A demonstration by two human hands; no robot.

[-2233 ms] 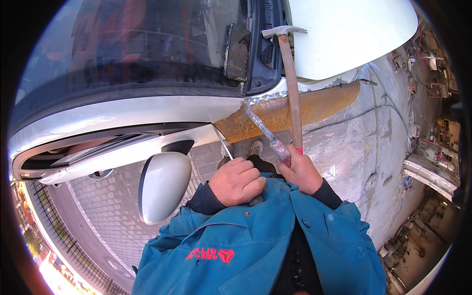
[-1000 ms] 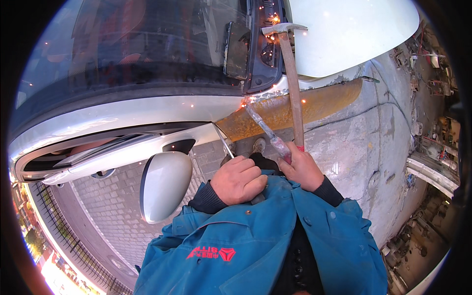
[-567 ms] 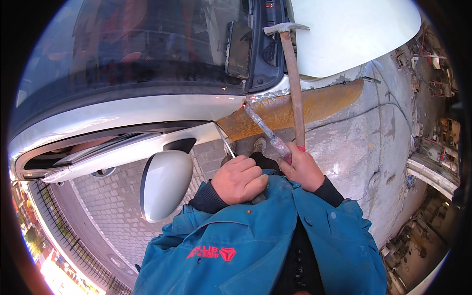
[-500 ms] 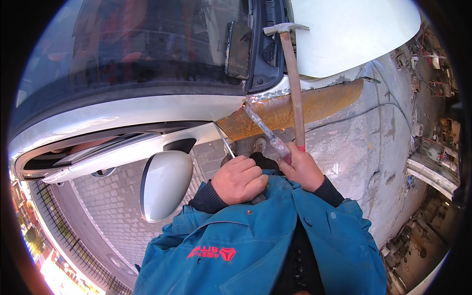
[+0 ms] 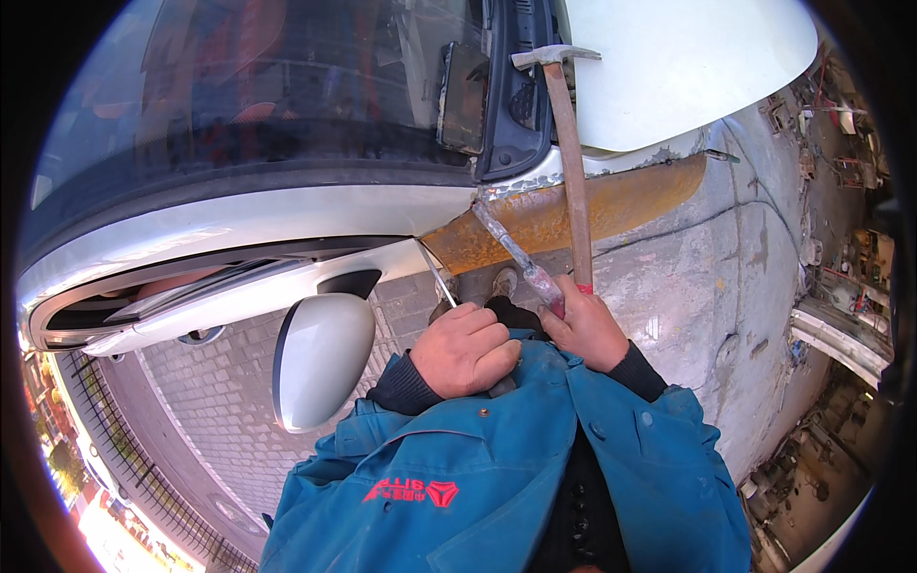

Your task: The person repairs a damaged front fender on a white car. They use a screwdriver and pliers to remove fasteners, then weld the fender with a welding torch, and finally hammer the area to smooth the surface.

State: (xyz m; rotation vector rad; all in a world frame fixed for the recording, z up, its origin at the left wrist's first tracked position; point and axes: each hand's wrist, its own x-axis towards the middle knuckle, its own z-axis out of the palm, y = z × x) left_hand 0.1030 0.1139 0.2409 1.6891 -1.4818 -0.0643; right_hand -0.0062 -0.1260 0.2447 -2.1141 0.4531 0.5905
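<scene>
My left hand is closed around a tool with a thin metal shaft, like a screwdriver. Its far end meets the car's edge by the door gap, and most of its grip is hidden in my fist. My right hand is closed on a worn, bar-like tool with a pinkish grip, whose tip touches the seam below the windshield corner. A claw hammer with a wooden handle also runs up from that hand, its head over the cowl edge. Behind both lies a rusty brown panel.
The white car has a windshield, a hood and a side mirror left of my hands. A phone-like dark object rests at the windshield corner. A cable crosses the pavement; scattered parts line the right side.
A small reddish bright spot at the far tip of the worn bar-like tool no longer shows. My hands and the hammer stay in the same place.
</scene>
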